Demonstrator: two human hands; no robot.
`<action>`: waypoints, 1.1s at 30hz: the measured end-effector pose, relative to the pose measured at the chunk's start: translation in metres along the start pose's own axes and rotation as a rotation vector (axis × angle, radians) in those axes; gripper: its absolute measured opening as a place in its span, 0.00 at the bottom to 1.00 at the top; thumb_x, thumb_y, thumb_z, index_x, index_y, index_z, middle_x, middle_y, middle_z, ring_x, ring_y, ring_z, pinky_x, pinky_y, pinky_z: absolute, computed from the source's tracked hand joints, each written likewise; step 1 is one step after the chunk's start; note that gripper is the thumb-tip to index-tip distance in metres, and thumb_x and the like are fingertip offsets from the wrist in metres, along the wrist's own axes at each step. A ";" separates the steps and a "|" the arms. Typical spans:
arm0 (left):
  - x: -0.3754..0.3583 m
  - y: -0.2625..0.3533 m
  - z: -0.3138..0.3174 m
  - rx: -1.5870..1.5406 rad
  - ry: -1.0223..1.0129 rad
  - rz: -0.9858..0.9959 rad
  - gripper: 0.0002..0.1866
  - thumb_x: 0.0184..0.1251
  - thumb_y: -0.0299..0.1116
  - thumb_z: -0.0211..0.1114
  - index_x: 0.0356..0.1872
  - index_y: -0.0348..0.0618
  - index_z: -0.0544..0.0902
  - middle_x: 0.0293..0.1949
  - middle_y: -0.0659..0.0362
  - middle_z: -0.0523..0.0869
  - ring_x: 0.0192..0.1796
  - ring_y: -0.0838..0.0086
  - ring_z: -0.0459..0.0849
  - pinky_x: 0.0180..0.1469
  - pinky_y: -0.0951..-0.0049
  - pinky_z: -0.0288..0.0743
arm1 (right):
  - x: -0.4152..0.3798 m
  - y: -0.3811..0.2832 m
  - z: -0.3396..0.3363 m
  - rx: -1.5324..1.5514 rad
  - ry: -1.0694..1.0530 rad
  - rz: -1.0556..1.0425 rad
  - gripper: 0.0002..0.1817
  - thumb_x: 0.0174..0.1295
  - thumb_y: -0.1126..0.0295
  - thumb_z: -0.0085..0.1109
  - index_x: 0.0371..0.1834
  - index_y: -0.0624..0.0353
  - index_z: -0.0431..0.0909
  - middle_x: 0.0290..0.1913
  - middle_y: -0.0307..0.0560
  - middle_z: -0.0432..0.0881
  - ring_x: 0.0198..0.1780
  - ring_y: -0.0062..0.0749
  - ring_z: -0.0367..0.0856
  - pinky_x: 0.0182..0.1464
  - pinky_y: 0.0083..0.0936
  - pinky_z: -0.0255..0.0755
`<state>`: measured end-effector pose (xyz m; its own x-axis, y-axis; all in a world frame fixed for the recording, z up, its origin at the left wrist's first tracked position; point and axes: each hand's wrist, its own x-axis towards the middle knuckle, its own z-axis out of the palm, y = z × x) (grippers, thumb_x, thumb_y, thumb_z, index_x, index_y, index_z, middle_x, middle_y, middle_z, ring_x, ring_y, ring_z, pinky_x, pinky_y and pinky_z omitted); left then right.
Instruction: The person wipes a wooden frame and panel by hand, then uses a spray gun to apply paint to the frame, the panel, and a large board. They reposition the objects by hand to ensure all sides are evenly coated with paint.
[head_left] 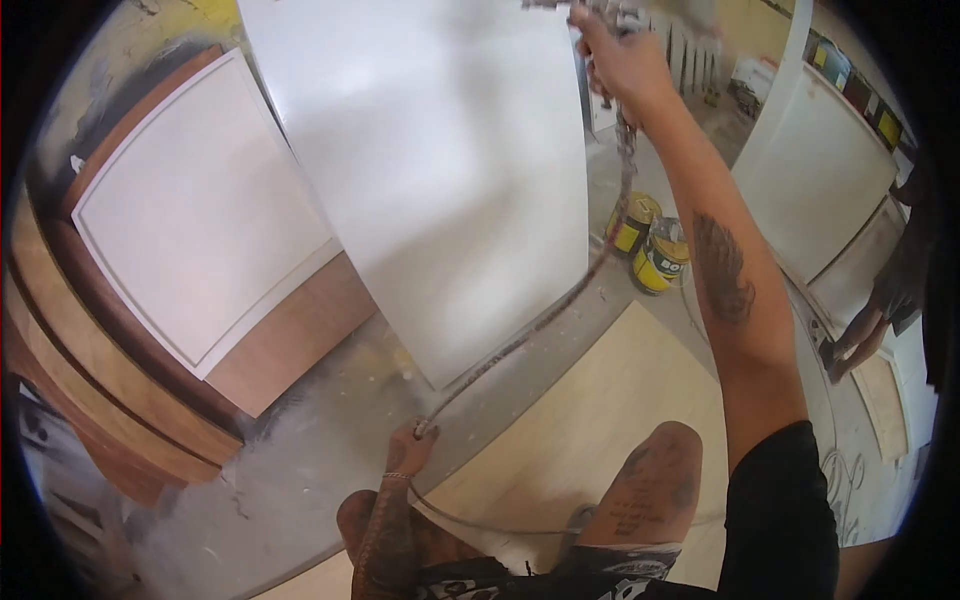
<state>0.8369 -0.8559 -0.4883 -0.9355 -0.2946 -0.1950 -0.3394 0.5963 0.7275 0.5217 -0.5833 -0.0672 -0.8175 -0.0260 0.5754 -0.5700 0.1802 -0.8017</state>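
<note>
White panel (450, 190), grey floor (300, 465), yellow-labelled cans (660, 265)

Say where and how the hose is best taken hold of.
Likely by the lower stretch of the hose, wrapped in a fist from the near side, as the left hand does: it is slim, and its curve drops there toward the camera, below the raised right hand.

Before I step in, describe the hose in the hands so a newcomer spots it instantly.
Start at the big white panel in the middle. Along its lower edge, a speckled hose curves from beneath the raised right hand down to the left hand. Unlike the two yellow-and-black cans close by, it is long, thin and strung between both hands.
</note>
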 end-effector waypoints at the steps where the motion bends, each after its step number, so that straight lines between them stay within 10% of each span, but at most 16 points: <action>1: 0.000 0.002 -0.001 -0.024 -0.006 -0.027 0.18 0.62 0.43 0.68 0.45 0.40 0.84 0.33 0.49 0.87 0.35 0.61 0.85 0.41 0.64 0.77 | 0.005 -0.012 0.005 -0.002 -0.006 -0.007 0.25 0.65 0.48 0.63 0.29 0.63 0.80 0.16 0.36 0.71 0.15 0.20 0.66 0.19 0.23 0.61; 4: 0.003 -0.008 0.001 -0.062 0.054 0.038 0.18 0.62 0.43 0.68 0.45 0.39 0.84 0.33 0.49 0.86 0.34 0.61 0.85 0.40 0.63 0.77 | 0.006 -0.038 0.024 0.177 0.161 0.008 0.24 0.68 0.53 0.61 0.21 0.60 0.72 0.12 0.34 0.65 0.11 0.22 0.61 0.13 0.26 0.54; 6: 0.005 -0.025 0.005 -0.088 0.116 0.124 0.18 0.62 0.42 0.68 0.45 0.39 0.84 0.32 0.49 0.87 0.34 0.61 0.85 0.40 0.62 0.77 | -0.007 -0.028 0.027 0.282 0.177 -0.137 0.21 0.67 0.53 0.62 0.32 0.64 0.80 0.18 0.38 0.72 0.14 0.20 0.65 0.18 0.23 0.60; 12: 0.002 -0.036 -0.011 -0.099 0.148 -0.079 0.16 0.61 0.41 0.68 0.42 0.40 0.86 0.34 0.46 0.87 0.38 0.55 0.87 0.41 0.61 0.78 | -0.106 0.079 -0.002 -0.290 0.032 -0.038 0.20 0.70 0.55 0.59 0.26 0.58 0.77 0.20 0.35 0.75 0.21 0.19 0.71 0.23 0.24 0.65; 16: -0.001 -0.042 -0.010 0.028 0.127 0.009 0.16 0.57 0.43 0.69 0.38 0.41 0.86 0.33 0.47 0.87 0.36 0.55 0.87 0.41 0.61 0.79 | -0.191 0.163 -0.024 -0.396 -0.085 0.378 0.21 0.67 0.55 0.61 0.25 0.63 0.79 0.19 0.39 0.77 0.23 0.24 0.74 0.29 0.30 0.69; 24: -0.002 -0.042 0.003 -0.014 -0.073 0.136 0.20 0.53 0.47 0.74 0.39 0.42 0.86 0.35 0.49 0.88 0.40 0.57 0.87 0.44 0.62 0.79 | -0.322 0.296 -0.052 -0.540 -0.268 0.528 0.23 0.64 0.51 0.63 0.24 0.63 0.79 0.17 0.45 0.77 0.19 0.34 0.75 0.24 0.35 0.68; 31: -0.003 -0.022 0.013 0.077 -0.265 0.040 0.24 0.56 0.48 0.72 0.49 0.43 0.84 0.41 0.50 0.88 0.43 0.62 0.87 0.48 0.63 0.78 | -0.208 0.232 -0.061 -0.743 -0.301 0.526 0.27 0.63 0.45 0.61 0.21 0.61 0.78 0.14 0.44 0.74 0.14 0.32 0.73 0.18 0.32 0.68; 33: -0.003 -0.017 0.012 0.045 -0.236 0.054 0.25 0.58 0.49 0.71 0.50 0.43 0.84 0.43 0.50 0.88 0.44 0.63 0.87 0.50 0.63 0.78 | -0.158 0.156 -0.051 -0.698 -0.161 0.460 0.30 0.65 0.46 0.60 0.20 0.67 0.80 0.19 0.54 0.80 0.25 0.39 0.81 0.33 0.40 0.74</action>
<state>0.8442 -0.8568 -0.5081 -0.9476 -0.0821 -0.3087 -0.2874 0.6409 0.7118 0.5660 -0.5012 -0.2748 -0.9872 0.0681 0.1440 -0.0396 0.7709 -0.6357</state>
